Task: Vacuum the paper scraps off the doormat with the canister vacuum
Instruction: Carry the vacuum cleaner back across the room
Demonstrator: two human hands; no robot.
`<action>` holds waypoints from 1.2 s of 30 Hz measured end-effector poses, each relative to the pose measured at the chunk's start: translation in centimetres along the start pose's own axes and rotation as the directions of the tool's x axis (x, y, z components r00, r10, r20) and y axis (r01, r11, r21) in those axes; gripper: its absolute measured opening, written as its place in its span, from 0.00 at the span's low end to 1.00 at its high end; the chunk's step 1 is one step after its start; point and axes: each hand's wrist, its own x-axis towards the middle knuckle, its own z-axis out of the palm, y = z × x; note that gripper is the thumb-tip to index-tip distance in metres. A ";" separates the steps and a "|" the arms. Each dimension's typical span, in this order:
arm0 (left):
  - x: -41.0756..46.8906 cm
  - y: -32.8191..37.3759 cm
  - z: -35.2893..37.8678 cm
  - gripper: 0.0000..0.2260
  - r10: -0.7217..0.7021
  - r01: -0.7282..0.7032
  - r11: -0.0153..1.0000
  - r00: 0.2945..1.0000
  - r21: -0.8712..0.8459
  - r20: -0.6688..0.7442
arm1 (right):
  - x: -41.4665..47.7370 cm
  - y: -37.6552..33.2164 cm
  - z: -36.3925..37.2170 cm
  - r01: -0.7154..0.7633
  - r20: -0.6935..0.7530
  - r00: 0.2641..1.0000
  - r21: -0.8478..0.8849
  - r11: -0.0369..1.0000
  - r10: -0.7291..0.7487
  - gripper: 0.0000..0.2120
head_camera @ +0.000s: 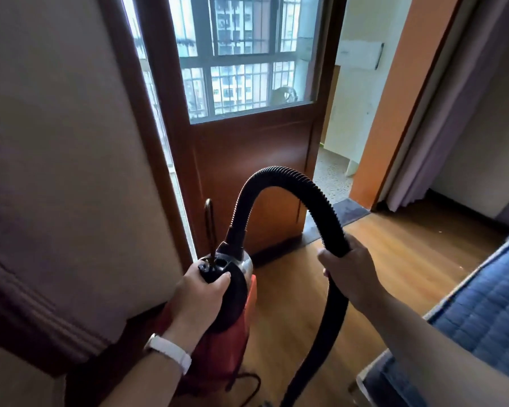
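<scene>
Downward view onto two bare hands in a room corner by a doorway. Left hand (199, 292) grasping the black top of a red canister vacuum (249, 292), fingers curled over its handle, a white wristband (171, 352) on that wrist. Black ribbed hose (279, 174) rising from the vacuum's top, arching far and right, then dropping through the right hand (350, 271), wrapped tight around it; below that grip, hose running on toward the near edge. Grey doormat (348, 211) flat on the wooden floor (394, 259) at the open threshold, far and right of the hands, well apart from both, partly hidden behind the hose. Brown door (247, 165) with a glass pane just behind the vacuum. Pale curtain (56, 171) filling the left. Blue quilted bed (488, 304) at near right. Thin black cord (247, 380) beneath the vacuum.
</scene>
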 end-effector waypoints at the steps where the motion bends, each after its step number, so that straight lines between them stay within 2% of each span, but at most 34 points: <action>1: 1.5 0.5 0.5 0.08 0.010 -0.010 1.000 1.000 0.003 0.009 | 0.9 0.0 0.1 -0.006 -0.008 1.000 0.001 1.000 0.006 0.09; 5: 6.1 2.7 3.8 0.08 0.071 -0.073 0.995 0.997 0.064 0.043 | 5.4 0.8 0.5 -0.011 -0.084 0.996 -0.006 1.000 0.010 0.06; 11: 11.6 5.9 10.5 0.07 0.098 -0.103 0.994 0.989 0.045 0.109 | 13.6 3.4 0.0 -0.017 -0.139 0.990 0.090 0.996 0.030 0.08; 17: 16.6 10.7 18.1 0.06 0.077 -0.087 0.995 0.980 0.045 0.182 | 22.2 4.4 -3.0 0.002 -0.169 0.985 0.157 0.988 0.024 0.08; 27: 25.7 18.2 31.2 0.06 0.138 -0.133 0.990 0.946 -0.034 0.294 | 35.1 6.8 -10.3 0.038 -0.261 0.965 0.045 0.998 -0.025 0.07; 32: 31.3 21.2 39.8 0.06 0.183 -0.182 0.982 0.896 -0.042 0.405 | 42.1 9.3 -13.6 -0.044 -0.368 0.929 -0.025 0.999 0.032 0.11; 36: 36.3 23.1 47.3 0.08 0.199 -0.177 0.980 0.845 -0.092 0.496 | 48.7 11.7 -15.1 -0.112 -0.451 0.890 -0.066 0.992 0.070 0.09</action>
